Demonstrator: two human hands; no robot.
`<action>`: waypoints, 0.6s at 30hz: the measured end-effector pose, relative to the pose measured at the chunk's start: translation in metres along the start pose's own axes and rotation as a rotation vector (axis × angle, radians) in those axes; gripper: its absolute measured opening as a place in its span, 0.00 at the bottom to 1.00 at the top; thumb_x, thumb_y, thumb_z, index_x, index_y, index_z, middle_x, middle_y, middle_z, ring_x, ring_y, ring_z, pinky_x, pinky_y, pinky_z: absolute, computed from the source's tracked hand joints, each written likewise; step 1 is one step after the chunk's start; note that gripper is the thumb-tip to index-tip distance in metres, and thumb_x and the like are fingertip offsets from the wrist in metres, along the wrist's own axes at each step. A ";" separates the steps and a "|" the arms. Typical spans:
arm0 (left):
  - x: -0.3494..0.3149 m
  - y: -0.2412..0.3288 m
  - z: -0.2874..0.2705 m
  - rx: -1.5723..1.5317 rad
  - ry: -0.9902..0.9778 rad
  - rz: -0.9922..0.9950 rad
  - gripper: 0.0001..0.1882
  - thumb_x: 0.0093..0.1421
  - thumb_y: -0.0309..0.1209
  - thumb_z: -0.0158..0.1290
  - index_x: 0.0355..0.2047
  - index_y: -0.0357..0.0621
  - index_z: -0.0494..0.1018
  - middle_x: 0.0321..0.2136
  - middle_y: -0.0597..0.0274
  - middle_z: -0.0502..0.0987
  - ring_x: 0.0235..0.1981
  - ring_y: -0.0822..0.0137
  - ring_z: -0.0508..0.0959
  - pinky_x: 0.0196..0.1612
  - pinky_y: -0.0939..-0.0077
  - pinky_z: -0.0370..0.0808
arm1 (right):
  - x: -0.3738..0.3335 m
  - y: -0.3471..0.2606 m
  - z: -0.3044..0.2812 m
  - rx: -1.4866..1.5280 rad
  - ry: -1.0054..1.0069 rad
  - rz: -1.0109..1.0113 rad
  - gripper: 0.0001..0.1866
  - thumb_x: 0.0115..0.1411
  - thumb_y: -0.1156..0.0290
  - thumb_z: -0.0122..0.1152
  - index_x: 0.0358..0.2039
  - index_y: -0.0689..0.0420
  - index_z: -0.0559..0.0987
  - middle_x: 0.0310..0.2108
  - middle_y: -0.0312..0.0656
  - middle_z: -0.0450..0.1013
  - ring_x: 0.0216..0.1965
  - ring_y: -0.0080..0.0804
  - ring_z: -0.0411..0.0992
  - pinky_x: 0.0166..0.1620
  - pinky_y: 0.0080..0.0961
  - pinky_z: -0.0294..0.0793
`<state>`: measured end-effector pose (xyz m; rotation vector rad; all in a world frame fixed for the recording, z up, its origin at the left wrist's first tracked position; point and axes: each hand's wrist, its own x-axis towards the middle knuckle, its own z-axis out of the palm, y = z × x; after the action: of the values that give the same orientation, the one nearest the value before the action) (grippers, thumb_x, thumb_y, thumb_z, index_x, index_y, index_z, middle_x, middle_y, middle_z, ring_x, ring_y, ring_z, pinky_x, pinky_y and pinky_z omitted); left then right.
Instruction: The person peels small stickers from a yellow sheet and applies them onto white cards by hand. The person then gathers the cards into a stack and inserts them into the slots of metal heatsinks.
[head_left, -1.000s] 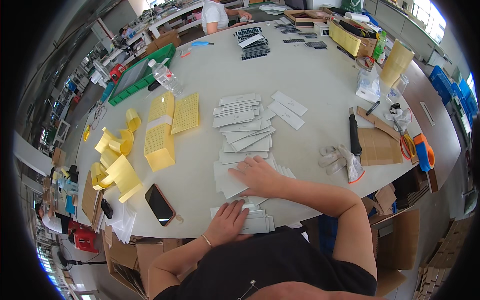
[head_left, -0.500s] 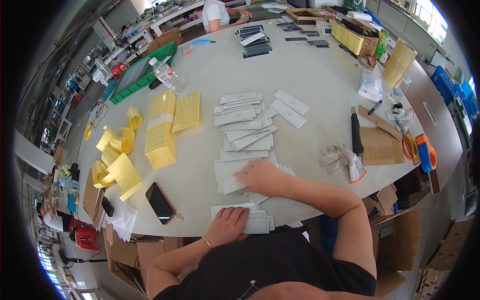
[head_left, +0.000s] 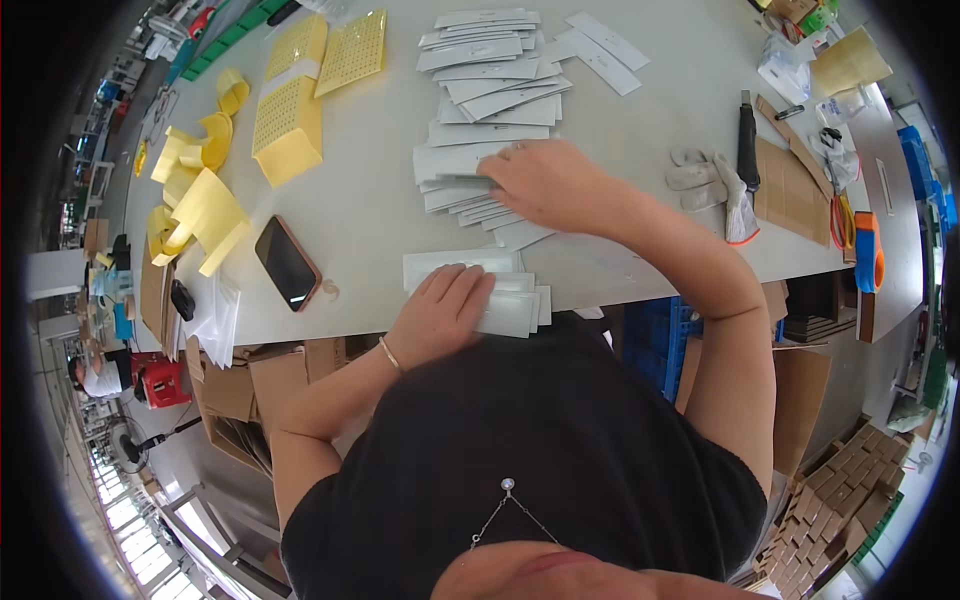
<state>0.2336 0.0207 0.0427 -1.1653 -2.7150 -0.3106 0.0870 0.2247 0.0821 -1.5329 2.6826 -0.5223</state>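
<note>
A long overlapping row of thin white rectangular cards [head_left: 490, 102] runs away from me across the table. My right hand [head_left: 545, 185] is at the near end of this row, its thumb and fingers closed on the edge of a white card [head_left: 463, 181]. Close to the table's front edge, my left hand [head_left: 440, 312] lies over a smaller group of white cards [head_left: 512, 305], fingers extended across their left part. Its palm hides some of those cards. Two loose white cards [head_left: 605, 55] lie to the right of the row's far end.
Left of the row are yellow label sheets [head_left: 288, 130], curled yellow strips [head_left: 205, 220] and a phone [head_left: 287, 262]. To the right lie a work glove [head_left: 738, 205], a black-handled tool [head_left: 747, 150], brown cardboard [head_left: 792, 190] and a blue-and-orange tape dispenser [head_left: 868, 252].
The view has tilted down, so the table sits higher in the picture. My right hand now pinches a card's edge at the row's near end. My left hand stays on the near group.
</note>
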 end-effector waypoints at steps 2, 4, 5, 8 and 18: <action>-0.001 0.000 0.002 -0.009 0.013 -0.002 0.31 0.39 0.33 0.57 0.47 0.35 0.70 0.45 0.51 0.71 0.45 0.54 0.72 0.50 0.61 0.71 | -0.009 -0.012 0.001 0.086 -0.096 0.046 0.10 0.56 0.67 0.56 0.36 0.58 0.74 0.29 0.46 0.74 0.37 0.44 0.74 0.39 0.39 0.74; -0.004 0.004 0.003 -0.015 0.029 0.000 0.30 0.40 0.32 0.56 0.47 0.36 0.70 0.45 0.52 0.71 0.45 0.55 0.72 0.49 0.62 0.71 | -0.018 -0.023 0.014 0.072 -0.165 -0.026 0.12 0.57 0.65 0.56 0.39 0.58 0.74 0.29 0.46 0.75 0.37 0.43 0.74 0.39 0.39 0.74; -0.005 0.004 0.003 -0.007 0.044 0.001 0.29 0.40 0.32 0.56 0.47 0.36 0.71 0.45 0.53 0.71 0.44 0.56 0.73 0.48 0.63 0.72 | -0.020 -0.029 0.016 0.058 -0.203 -0.001 0.12 0.57 0.66 0.56 0.39 0.58 0.75 0.30 0.45 0.75 0.38 0.42 0.74 0.39 0.37 0.74; -0.010 0.009 0.007 -0.001 0.080 0.010 0.27 0.42 0.30 0.55 0.46 0.37 0.72 0.44 0.54 0.72 0.42 0.58 0.74 0.46 0.65 0.72 | -0.024 -0.036 0.026 0.065 -0.086 -0.050 0.10 0.58 0.68 0.54 0.39 0.58 0.75 0.29 0.44 0.75 0.38 0.41 0.74 0.38 0.36 0.74; -0.013 0.012 0.006 0.034 0.198 0.075 0.18 0.46 0.25 0.53 0.40 0.36 0.74 0.39 0.56 0.74 0.39 0.61 0.75 0.41 0.69 0.74 | -0.009 -0.050 0.045 -0.023 -0.152 -0.165 0.10 0.54 0.67 0.59 0.33 0.59 0.73 0.27 0.42 0.73 0.37 0.39 0.73 0.34 0.32 0.75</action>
<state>0.2509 0.0212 0.0357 -1.1581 -2.4913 -0.3479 0.1407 0.1962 0.0521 -1.7339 2.4733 -0.3632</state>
